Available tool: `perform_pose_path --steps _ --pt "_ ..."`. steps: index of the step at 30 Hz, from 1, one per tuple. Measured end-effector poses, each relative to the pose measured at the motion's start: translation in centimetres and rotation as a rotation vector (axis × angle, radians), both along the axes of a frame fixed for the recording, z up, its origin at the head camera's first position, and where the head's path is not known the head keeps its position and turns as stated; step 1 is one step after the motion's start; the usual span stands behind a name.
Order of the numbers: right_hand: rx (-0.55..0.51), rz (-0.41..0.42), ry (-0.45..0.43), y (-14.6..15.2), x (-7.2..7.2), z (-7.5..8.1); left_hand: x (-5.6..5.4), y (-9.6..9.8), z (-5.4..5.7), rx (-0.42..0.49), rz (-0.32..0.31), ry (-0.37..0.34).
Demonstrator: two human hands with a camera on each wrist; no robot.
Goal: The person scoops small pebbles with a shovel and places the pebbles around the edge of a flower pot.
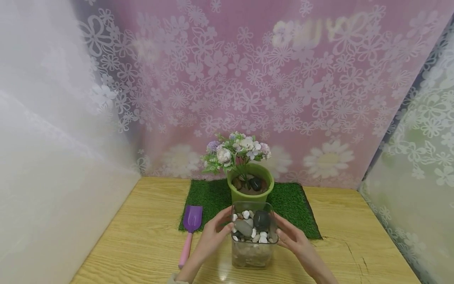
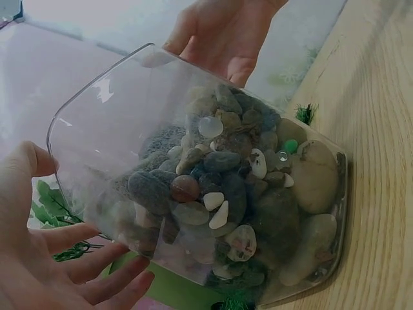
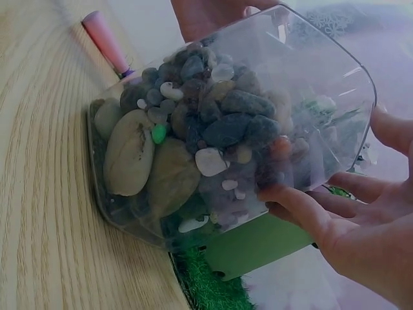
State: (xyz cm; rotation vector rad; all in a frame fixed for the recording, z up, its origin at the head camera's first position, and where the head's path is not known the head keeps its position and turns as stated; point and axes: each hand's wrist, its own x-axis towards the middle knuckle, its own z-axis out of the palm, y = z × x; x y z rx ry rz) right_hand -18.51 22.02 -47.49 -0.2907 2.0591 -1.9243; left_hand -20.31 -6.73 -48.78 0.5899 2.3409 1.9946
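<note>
A clear square container (image 1: 254, 242) of stones stands on the table, in front of the potted flowers. Grey, white and brown pebbles (image 1: 244, 227) fill it partway, with a large black stone (image 1: 261, 220) on top. My left hand (image 1: 214, 233) holds its left side, thumb near the rim and fingers spread along the wall in the left wrist view. On the opposite side, my right hand (image 1: 295, 241) holds the container the same way, its fingers (image 3: 297, 206) against the wall in the right wrist view. Parts of both hands are hidden behind the container.
A green flowerpot (image 1: 264, 195) with artificial flowers (image 1: 235, 152) and a few stones stands on an artificial grass mat (image 1: 298, 211). To the left lies a purple shovel (image 1: 192, 218) with a pink handle, its blade over the mat edge. Patterned curtains (image 1: 248, 79) surround the wooden table (image 1: 142, 236).
</note>
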Motion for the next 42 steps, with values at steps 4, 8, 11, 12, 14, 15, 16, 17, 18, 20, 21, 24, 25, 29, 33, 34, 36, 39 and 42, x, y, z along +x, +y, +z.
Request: perform_pose_path --steps 4,8,11,12,14,15,16,17,18,20,21,24,25,29,33,34,36,39,42 --pt "0.005 -0.023 -0.021 -0.1 0.0 0.1 0.1 0.1 0.0 -0.01 0.007 0.009" --pt "0.024 -0.053 -0.032 -0.2 0.0 0.1 0.2 0.2 -0.1 -0.019 0.004 0.014" --pt "0.046 -0.065 -0.024 -0.2 0.0 0.1 0.2 0.2 -0.1 -0.026 -0.002 0.013" --pt "0.055 -0.064 -0.018 -0.2 0.0 0.1 0.2 0.2 -0.1 -0.03 -0.003 0.012" --pt "0.074 -0.058 0.002 -0.1 0.0 0.1 0.2 0.2 -0.1 -0.036 -0.005 0.011" --pt "0.083 -0.052 0.011 -0.1 0.0 0.1 0.3 0.2 -0.1 -0.04 -0.005 0.008" --pt "0.095 -0.045 0.021 -0.1 0.0 0.1 0.3 0.2 -0.1 -0.043 -0.006 0.007" --pt "0.106 -0.04 0.032 0.0 0.0 0.2 0.3 0.2 -0.1 -0.044 -0.008 0.005" --pt "0.115 -0.033 0.04 0.1 -0.1 0.2 0.3 0.2 -0.1 -0.045 -0.01 0.004" --pt "0.135 -0.019 0.06 0.2 -0.1 0.3 0.3 0.2 -0.1 -0.044 -0.014 0.004" --pt "0.145 -0.014 0.072 0.2 -0.1 0.4 0.3 0.2 -0.1 -0.045 -0.015 0.005" --pt "0.182 -0.008 0.118 0.3 -0.1 0.5 0.4 0.1 -0.1 -0.046 -0.017 0.009" --pt "0.202 -0.004 0.151 0.3 -0.1 0.6 0.4 0.1 -0.1 -0.046 -0.017 0.01" --pt "0.319 -0.029 0.327 0.5 -0.1 0.9 0.3 0.0 -0.2 -0.047 -0.009 0.024" --pt "0.478 -0.057 0.544 0.6 -0.1 1.5 0.3 0.0 -0.2 -0.039 0.003 0.039" --pt "0.515 -0.056 0.59 0.6 0.0 1.6 0.3 0.1 -0.1 -0.037 0.006 0.043" --pt "0.57 -0.039 0.649 0.5 0.0 2.0 0.3 0.1 -0.1 -0.036 0.012 0.051" --pt "0.633 -0.018 0.677 0.2 0.1 2.2 0.2 0.2 0.0 -0.038 0.015 0.065" --pt "0.674 -0.009 0.666 -0.1 0.1 2.1 0.1 0.2 -0.2 -0.045 0.019 0.077"
